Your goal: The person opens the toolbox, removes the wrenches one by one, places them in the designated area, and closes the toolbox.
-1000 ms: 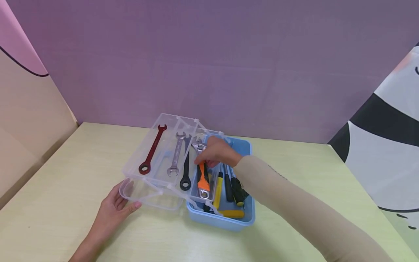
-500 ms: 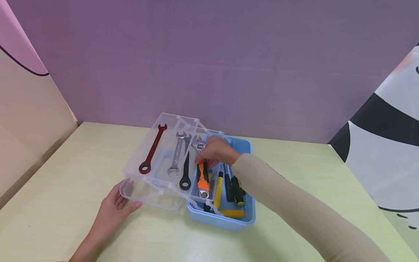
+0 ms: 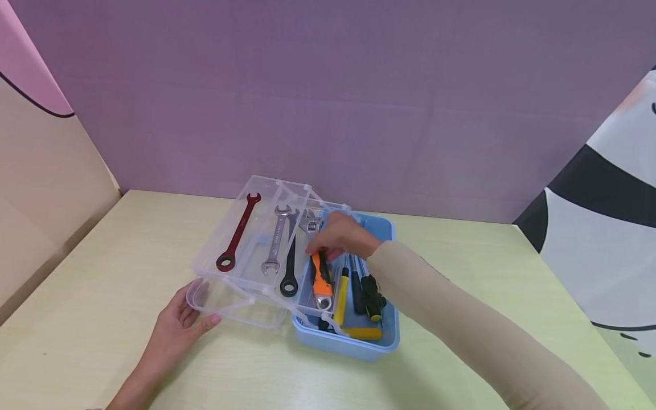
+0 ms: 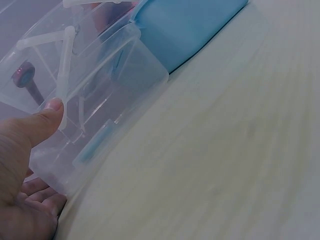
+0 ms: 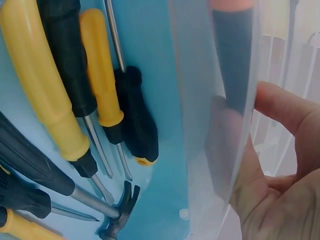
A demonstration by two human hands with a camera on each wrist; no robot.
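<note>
red wrench (image 3: 238,234) | silver wrench (image 3: 274,242) | black wrench (image 3: 290,266) | table (image 3: 102,285)

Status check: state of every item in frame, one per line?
toolbox: open, trays fanned out to the left
clear trays: raised, holding three wrenches
red wrench: lying loose in a tray
adjustable wrench: gripped by right hand
right hand: curled round the wrench
left hand: fingers relaxed, touching the lowest tray
screwdrivers: lying in the blue base

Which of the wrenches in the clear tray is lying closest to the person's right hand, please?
The orange-handled adjustable wrench: the right hand is at its head end, while the black, silver and red ones lie further left.
</note>
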